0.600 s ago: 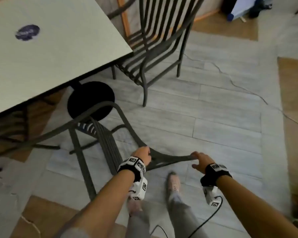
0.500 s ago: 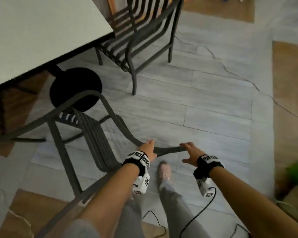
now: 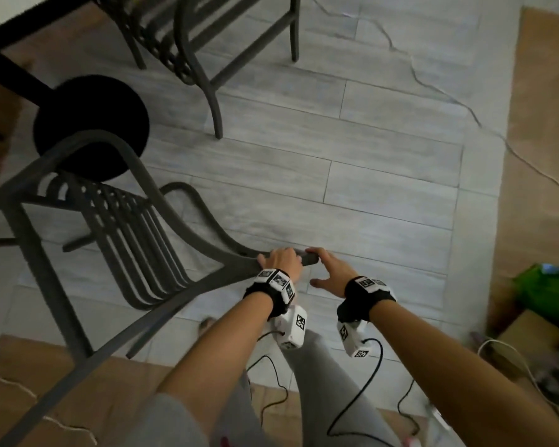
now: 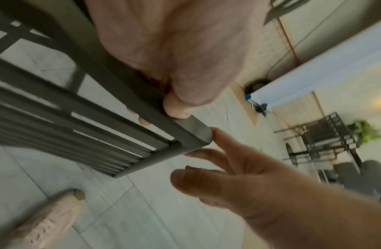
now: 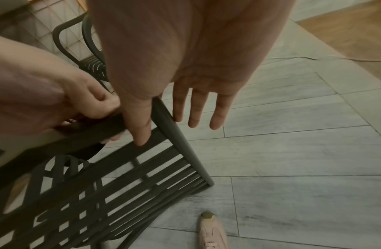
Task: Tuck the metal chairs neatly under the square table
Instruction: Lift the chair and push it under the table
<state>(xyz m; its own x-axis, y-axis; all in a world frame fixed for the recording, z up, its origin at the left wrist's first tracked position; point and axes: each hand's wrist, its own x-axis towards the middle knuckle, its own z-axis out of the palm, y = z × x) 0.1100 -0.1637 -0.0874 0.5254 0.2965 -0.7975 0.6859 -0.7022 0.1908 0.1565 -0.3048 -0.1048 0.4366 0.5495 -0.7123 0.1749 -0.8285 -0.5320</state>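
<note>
Gripped by the left hand [image 3: 279,261] on the top rail [image 3: 239,264] of the near chair [image 3: 117,221], fingers curled over the bar and thumb beneath, as shown plainly in the left wrist view. Laid open beside it, just to the right on the same rail: the right hand [image 3: 331,272], fingers straight and slightly spread, only the tips touching the rail's rounded corner [image 4: 198,134], thumb hanging free below. Seen from the right wrist as a flat palm over the corner of the slatted back [image 5: 130,176], with no curl round the metal. Stood with its back toward the person and its seat [image 3: 88,195] pointing up-left from the rail, toward the table's round black base [image 3: 91,124] and the dark table edge [image 3: 29,27] beyond. Ran roughly left to right across the view, that rail, so square to the push needed; judged best driven forward and leftward from the rail, seat first toward the base. Judged nearer the work and already in charge: the left hand; likely in need of a proper hold before any straight shove: the right. Parked further from the rail, up past the base, a second chair [image 3: 188,43], partly under the table. Trailed over the grey plank floor [image 3: 368,188], right of the rail, a thin cable [image 3: 433,82].
</note>
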